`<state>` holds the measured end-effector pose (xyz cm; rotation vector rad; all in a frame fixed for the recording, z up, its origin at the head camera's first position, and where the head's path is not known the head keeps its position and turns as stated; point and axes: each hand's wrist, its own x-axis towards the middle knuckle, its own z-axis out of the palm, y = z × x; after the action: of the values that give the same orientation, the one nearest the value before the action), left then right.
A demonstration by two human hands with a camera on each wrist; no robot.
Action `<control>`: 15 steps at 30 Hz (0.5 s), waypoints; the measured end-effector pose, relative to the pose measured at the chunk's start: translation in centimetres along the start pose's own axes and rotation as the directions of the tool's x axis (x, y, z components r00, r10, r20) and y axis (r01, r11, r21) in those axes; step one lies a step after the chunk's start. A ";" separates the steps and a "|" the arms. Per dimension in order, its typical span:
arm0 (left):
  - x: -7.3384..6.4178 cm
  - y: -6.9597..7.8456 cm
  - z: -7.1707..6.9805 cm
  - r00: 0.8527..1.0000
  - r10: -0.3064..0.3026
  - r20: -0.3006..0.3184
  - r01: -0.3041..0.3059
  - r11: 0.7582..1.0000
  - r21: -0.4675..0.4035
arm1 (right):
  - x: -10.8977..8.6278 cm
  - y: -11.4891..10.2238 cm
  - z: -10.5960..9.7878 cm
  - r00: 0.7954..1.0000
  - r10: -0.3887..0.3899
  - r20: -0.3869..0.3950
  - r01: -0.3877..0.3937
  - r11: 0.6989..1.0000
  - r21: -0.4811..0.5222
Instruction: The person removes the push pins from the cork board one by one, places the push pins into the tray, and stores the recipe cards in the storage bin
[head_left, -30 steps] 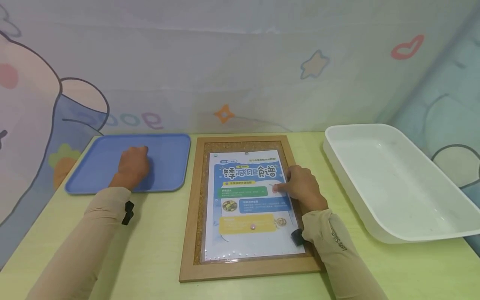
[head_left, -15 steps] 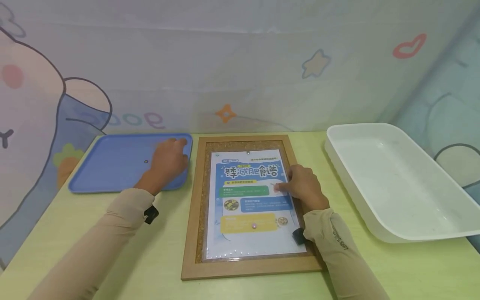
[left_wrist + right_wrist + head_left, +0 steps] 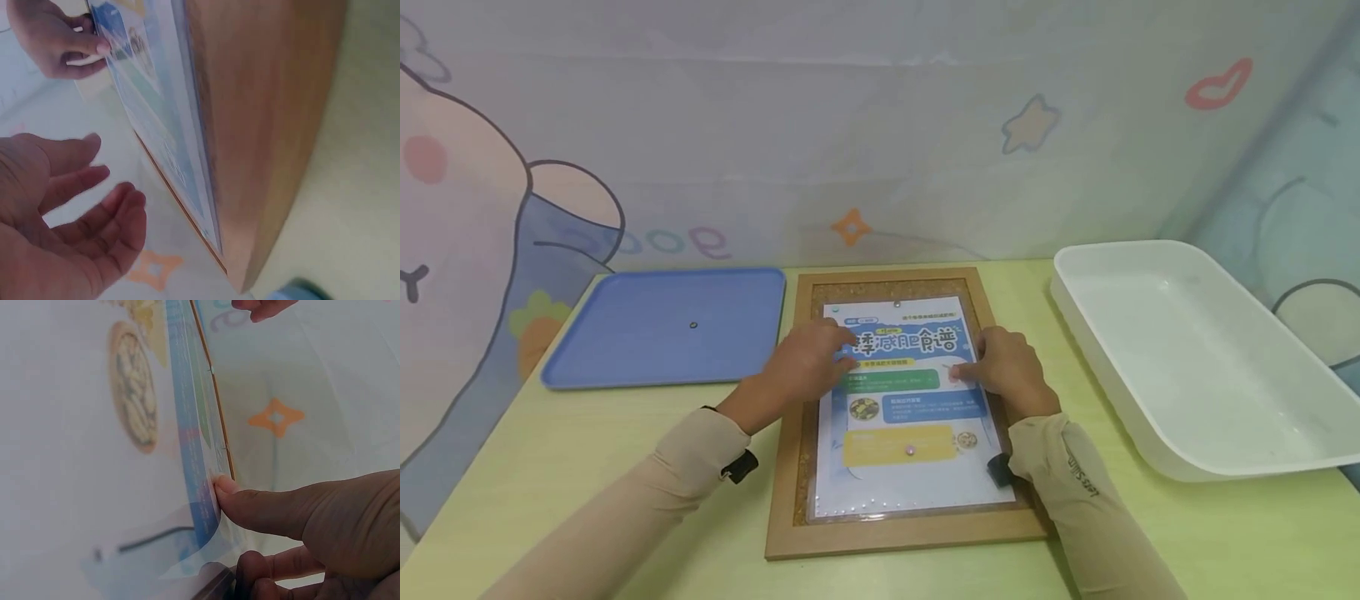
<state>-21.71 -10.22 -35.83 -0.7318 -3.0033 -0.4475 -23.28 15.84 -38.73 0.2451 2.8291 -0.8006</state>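
Note:
A wood-framed cork board (image 3: 820, 542) lies on the table, bearing a laminated poster (image 3: 917, 487) with a blue heading. In the head view, my left hand (image 3: 808, 362) is over the board's left side, with loosely curved fingers. Nothing shows between those fingers in the left wrist view. At the opposite edge, my right hand (image 3: 1011, 371) holds the board's side, its thumb on the poster and its other fingers bent at the frame. Small round pins sit on the poster: a pink one (image 3: 910, 450), a green one (image 3: 835, 309) and a metallic one (image 3: 897, 304).
To the left lies a blue tray (image 3: 632, 333) with one small dark round piece (image 3: 693, 325) on it. A deep white tub (image 3: 1195, 367) stands on the right. A printed cloth (image 3: 925, 142) hangs behind the table.
My left hand has come from the blue tray rightward to above the poster, uncovering the small piece on the tray. My right hand has stayed at the board's edge.

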 end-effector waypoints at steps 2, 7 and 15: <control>-0.1 0.7 0.3 0.998 0.043 0.040 -0.042 0.998 -0.039 | 0.0 0.0 -0.1 1.000 -0.003 -0.001 0.003 1.000 -0.005; -0.7 2.3 1.2 0.985 0.140 0.104 -0.128 0.985 -0.115 | 0.0 0.0 -0.2 1.000 -0.011 0.002 0.011 1.000 -0.005; -1.5 3.9 2.2 0.946 0.265 0.188 -0.215 0.943 -0.253 | -0.1 0.0 -0.2 1.000 -0.026 0.003 0.026 1.000 0.001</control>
<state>-18.52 -6.96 -36.97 -1.2287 -3.0289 -0.7574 -23.19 15.96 -38.57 0.2074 2.8350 -0.8066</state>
